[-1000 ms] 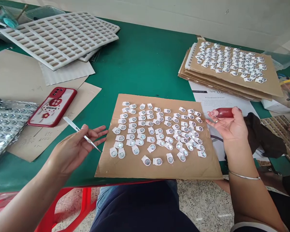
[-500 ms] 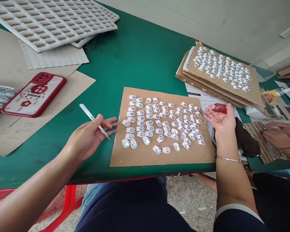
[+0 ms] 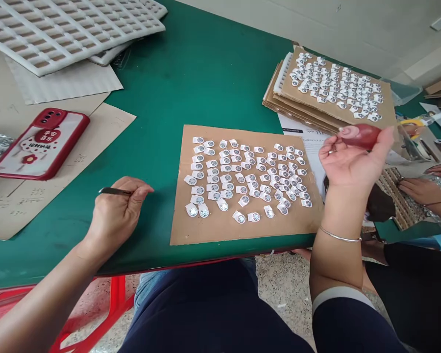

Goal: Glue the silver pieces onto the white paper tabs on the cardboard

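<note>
My left hand (image 3: 117, 211) is closed over the green tabletop, left of a brown cardboard sheet (image 3: 206, 233). A slim pair of tweezers (image 3: 114, 191) lies in its grip, with the rear end showing and the tip hidden. White tabs with round silvery pieces (image 3: 225, 168) lie in rough rows on the cardboard. Above the sheet's right edge, my right hand (image 3: 353, 159) is raised, palm up, its thumb and fingers around a dark red bulb-shaped thing (image 3: 365, 135) with a paler pink end. The bulb's exact kind is unclear.
A stack of cardboard sheets (image 3: 338, 100) bearing similar pieces stands back right, over a printed paper (image 3: 314, 142). A red-cased phone (image 3: 40, 144) and white gridded foam trays (image 3: 77, 32) are at left. A co-worker's hands (image 3: 421, 191) are at far right.
My left hand has drawn back left from the cardboard, its fingers curling in and the tweezers turning nearly level. My right hand has risen to the right with the red bulb.
</note>
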A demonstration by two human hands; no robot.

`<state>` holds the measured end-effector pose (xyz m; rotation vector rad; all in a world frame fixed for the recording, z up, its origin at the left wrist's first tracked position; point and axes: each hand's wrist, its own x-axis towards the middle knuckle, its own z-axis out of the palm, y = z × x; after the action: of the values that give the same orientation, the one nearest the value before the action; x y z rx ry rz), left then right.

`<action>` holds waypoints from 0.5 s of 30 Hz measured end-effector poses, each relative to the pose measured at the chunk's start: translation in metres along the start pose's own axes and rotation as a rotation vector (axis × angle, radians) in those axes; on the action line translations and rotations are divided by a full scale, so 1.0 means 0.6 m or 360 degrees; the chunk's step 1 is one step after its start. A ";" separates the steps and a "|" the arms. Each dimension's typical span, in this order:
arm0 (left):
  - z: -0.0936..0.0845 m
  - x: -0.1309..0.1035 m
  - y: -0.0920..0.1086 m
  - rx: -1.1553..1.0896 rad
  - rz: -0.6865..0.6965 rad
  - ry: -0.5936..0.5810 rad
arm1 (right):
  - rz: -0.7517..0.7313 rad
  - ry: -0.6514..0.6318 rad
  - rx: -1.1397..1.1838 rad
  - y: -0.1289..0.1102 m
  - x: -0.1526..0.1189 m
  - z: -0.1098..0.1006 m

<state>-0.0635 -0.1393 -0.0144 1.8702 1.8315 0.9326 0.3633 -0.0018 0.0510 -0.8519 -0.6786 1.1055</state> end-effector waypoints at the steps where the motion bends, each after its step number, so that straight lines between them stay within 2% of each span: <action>1: -0.002 -0.004 -0.004 -0.0004 -0.0017 -0.0029 | 0.0047 -0.0029 0.0004 0.005 -0.004 0.017; 4: -0.012 -0.014 -0.011 -0.0049 -0.0057 -0.0090 | 0.0184 -0.0069 -0.0084 0.022 -0.018 0.064; 7: -0.023 -0.019 -0.013 -0.0178 -0.0047 -0.0165 | 0.0256 -0.0158 -0.0206 0.043 -0.030 0.094; 11: -0.031 -0.020 -0.015 -0.0300 -0.0128 -0.0290 | 0.0365 -0.0185 -0.0255 0.075 -0.037 0.097; 15: -0.033 -0.015 -0.024 -0.0165 -0.0250 -0.0324 | 0.0528 -0.0205 -0.0088 0.096 -0.036 0.083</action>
<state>-0.0866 -0.1504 -0.0115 1.6664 1.7442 0.7394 0.2878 0.0016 0.0264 -0.9697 -0.6924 1.4549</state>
